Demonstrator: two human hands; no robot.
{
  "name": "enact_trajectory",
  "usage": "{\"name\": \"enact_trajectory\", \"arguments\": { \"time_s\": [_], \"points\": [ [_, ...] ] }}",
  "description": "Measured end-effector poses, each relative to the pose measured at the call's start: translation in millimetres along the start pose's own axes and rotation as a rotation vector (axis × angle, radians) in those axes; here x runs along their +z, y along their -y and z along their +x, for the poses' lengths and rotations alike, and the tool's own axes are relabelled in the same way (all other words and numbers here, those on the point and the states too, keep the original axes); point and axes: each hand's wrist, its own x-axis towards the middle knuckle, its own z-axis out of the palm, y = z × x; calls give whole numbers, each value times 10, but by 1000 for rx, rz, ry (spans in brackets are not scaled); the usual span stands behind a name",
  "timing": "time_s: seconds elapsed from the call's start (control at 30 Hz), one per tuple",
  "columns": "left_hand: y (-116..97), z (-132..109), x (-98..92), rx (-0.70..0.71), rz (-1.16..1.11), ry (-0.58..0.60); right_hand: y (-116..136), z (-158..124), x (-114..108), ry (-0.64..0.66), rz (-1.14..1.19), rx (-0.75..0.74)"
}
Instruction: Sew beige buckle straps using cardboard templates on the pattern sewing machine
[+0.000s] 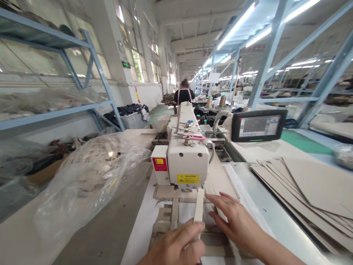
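My left hand is closed on a narrow cream fabric strip, which stands up from my fingers toward the head of a white sewing machine. To the right, my right hand holds nothing; its fingers are stretched out and apart, with the tips close to the strip's upper end. A beige flat panel lies under the machine head. Another pale strip runs down from it, left of the held one. The needle area is hidden behind the machine's front cover.
A clear plastic bag with beige pieces lies on the left table. Stacked beige panels rest at the right, below a control screen. Blue shelving stands at the left. Farther back, a person faces away.
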Motion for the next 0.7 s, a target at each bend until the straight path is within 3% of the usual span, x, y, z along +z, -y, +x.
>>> {"name": "enact_trajectory", "arguments": {
  "time_s": [0.1, 0.27, 0.53, 0.7],
  "points": [
    [145, 170, 309, -23, 4, -77, 3, 183, 92, 59, -1, 44],
    [201, 177, 776, -214, 40, -119, 50, 375, 242, 154, -24, 52],
    [191, 373, 730, -464, -202, -8, 101, 515, 383, 88, -70, 72],
    [159, 338, 752, -446, -229, -3, 35, 510, 446, 91, -61, 86]
  ]
}}
